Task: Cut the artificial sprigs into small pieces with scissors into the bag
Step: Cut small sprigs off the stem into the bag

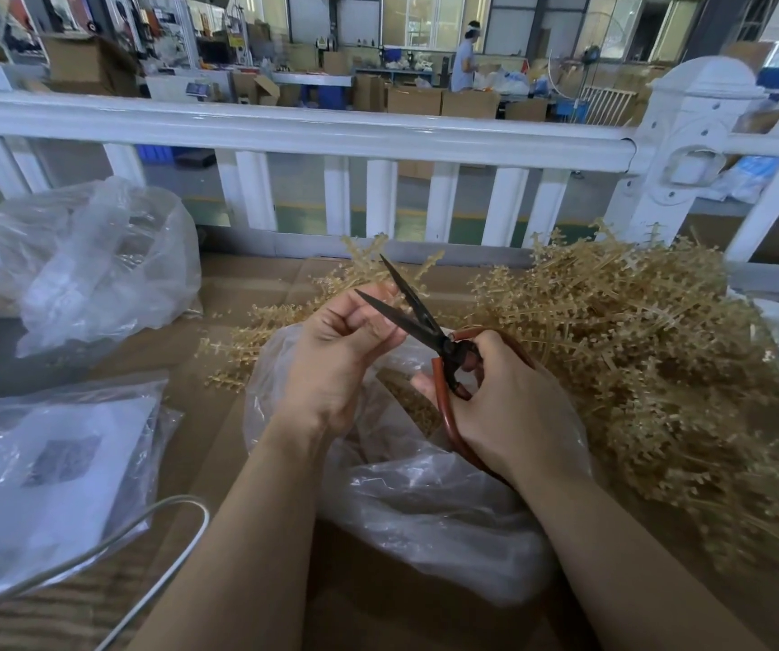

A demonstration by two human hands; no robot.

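Note:
My left hand (336,354) grips a tan artificial sprig (369,263) whose tips stick up past my fingers. My right hand (514,406) holds black-bladed scissors (408,307) by their red-brown handles. The blades stand apart, pointing up and left, right beside my left fingers. Under both hands lies a clear plastic bag (425,491) with its mouth wide, and cut tan pieces (406,397) show inside it. A big heap of uncut sprigs (636,350) lies to the right of my right hand.
Loose sprigs (247,340) lie left of the bag on the cardboard-covered table (232,284). Two more plastic bags sit at left, one far (96,270) and one near (49,462). A white cable (162,523) curves at lower left. A white railing (284,129) runs behind.

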